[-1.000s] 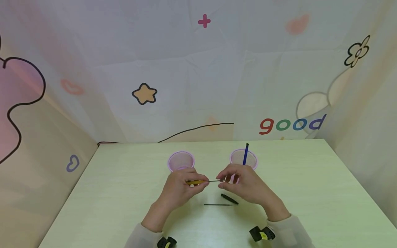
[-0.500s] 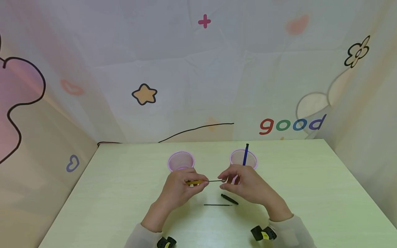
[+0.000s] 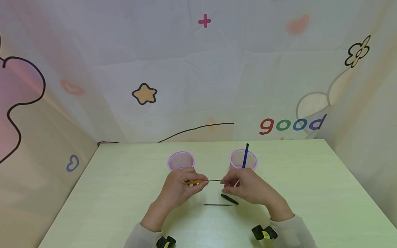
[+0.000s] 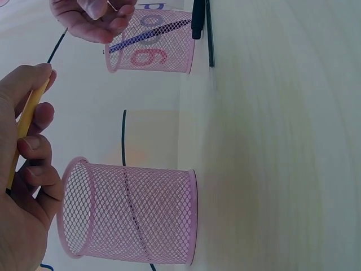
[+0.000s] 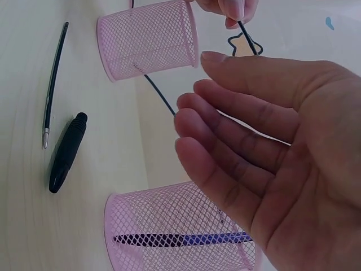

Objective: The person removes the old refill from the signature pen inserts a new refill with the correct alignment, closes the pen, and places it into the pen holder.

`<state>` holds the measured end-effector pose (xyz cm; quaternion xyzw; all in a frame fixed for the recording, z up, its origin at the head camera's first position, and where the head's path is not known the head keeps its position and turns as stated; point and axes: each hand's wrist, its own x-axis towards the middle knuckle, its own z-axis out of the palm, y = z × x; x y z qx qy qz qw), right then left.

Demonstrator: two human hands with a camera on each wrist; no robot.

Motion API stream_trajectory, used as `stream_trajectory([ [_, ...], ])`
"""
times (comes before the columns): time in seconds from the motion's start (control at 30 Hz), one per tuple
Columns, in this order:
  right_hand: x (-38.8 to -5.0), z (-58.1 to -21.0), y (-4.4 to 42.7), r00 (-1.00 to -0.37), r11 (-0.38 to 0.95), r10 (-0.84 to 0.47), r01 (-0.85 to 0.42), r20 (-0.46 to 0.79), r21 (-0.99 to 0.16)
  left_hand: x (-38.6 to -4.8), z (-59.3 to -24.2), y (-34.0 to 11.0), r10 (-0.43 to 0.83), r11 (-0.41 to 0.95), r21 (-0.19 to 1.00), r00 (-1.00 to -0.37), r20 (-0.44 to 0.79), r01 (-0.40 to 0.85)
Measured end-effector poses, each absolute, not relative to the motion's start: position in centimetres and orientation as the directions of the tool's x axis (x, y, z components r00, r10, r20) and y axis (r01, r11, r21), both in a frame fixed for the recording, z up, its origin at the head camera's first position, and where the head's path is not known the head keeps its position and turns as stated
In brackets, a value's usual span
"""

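Over table | left hand pinches yellow barrel | rod: tip unclear

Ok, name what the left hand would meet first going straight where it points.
Probably the right hand: the left hand aims the dark rod toward it, though depth is unclear.

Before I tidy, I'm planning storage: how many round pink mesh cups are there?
2: one cup beyond the left hand, another cup beyond the right hand, with a slim blue pen inside.
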<state>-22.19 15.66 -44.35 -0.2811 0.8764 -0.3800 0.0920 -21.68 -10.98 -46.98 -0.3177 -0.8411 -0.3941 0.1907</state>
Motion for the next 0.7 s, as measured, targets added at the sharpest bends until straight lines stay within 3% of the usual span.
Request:
stream_trajectory([
  [0.7,-22.5,-45.4,15.9,-0.811,0.617,-0.581,-0.382,-0.071,-0.688,-21.8,-47.2,-11.0,0.386,0.479,0.548,-0.726,0.57,0.685],
])
